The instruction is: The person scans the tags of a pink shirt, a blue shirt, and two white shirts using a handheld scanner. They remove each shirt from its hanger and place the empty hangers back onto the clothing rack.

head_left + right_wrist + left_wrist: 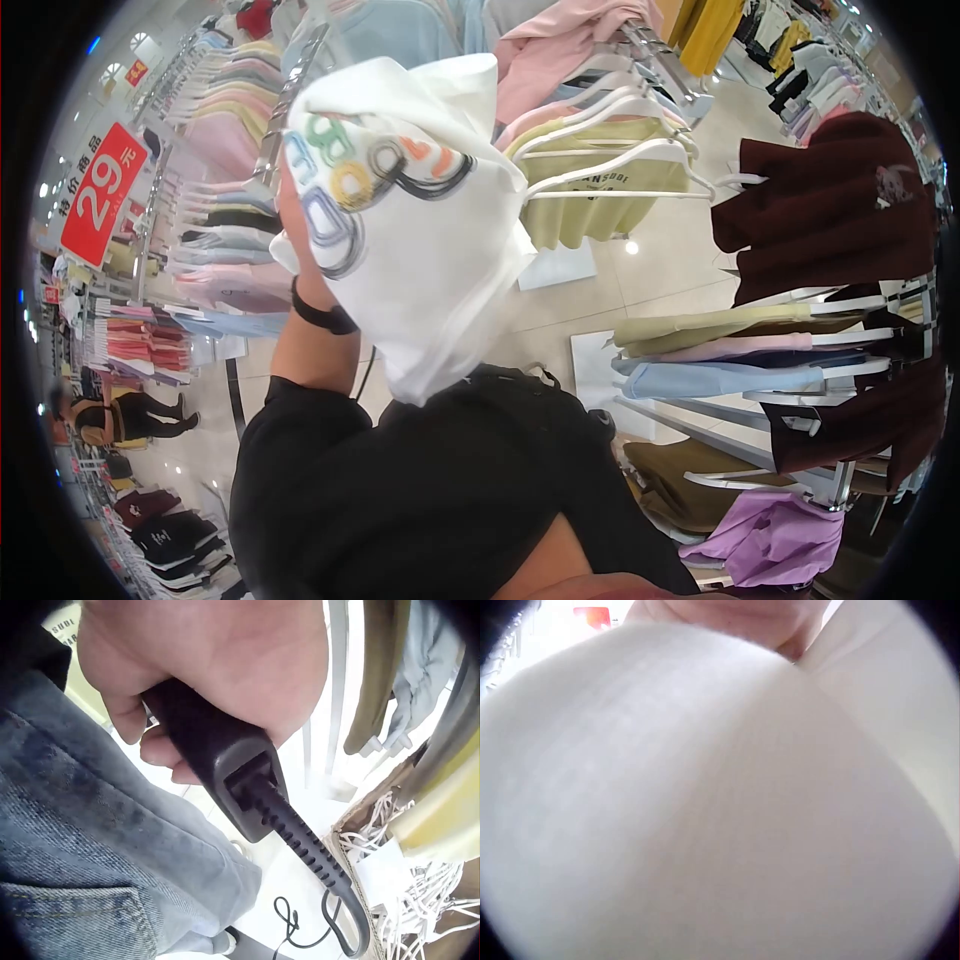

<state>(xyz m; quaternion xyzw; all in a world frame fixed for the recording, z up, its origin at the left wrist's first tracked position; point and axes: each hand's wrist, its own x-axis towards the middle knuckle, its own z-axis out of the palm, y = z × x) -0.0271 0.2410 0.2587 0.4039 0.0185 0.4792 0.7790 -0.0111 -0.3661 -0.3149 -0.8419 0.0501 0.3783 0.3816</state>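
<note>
A white T-shirt with colourful rounded lettering hangs bunched in front of my body in the head view. My left hand holds it up, the fingers hidden by the cloth; its forearm carries a black band. White fabric fills most of the left wrist view. In the right wrist view, my right hand grips a black corded handle, fingers curled round it. A ribbed cable sleeve leaves the handle's lower end. The device's other end is hidden by the hand.
Pale green shirts on white hangers hang ahead, beside a pink garment. A rack of folded-over shirts stands at right. A box of white hangers is low at right; a thin cord loops on the floor. Another person is far left.
</note>
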